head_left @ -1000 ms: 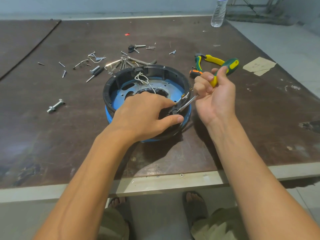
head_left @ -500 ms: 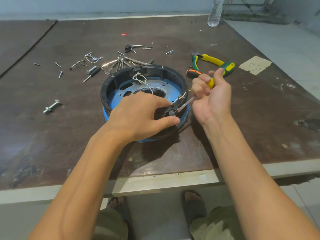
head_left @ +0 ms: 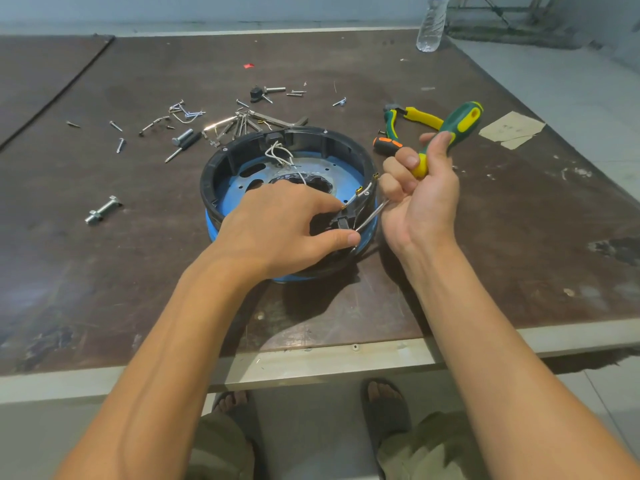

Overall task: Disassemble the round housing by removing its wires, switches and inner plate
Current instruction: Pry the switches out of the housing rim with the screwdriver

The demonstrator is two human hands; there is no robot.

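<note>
Head view, brown table (head_left: 104, 271) bore round housing (head_left: 221, 174) at centre, left hand (head_left: 277, 230) clasped its near rim, right hand (head_left: 419, 206) gripped green-yellow screwdriver (head_left: 460, 123), shaft tip at black switch (head_left: 341, 221), white wires (head_left: 277, 152) lay inside far wall

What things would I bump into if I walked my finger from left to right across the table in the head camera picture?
big bolt → round housing → right hand gripping the screwdriver → paper scrap
</note>
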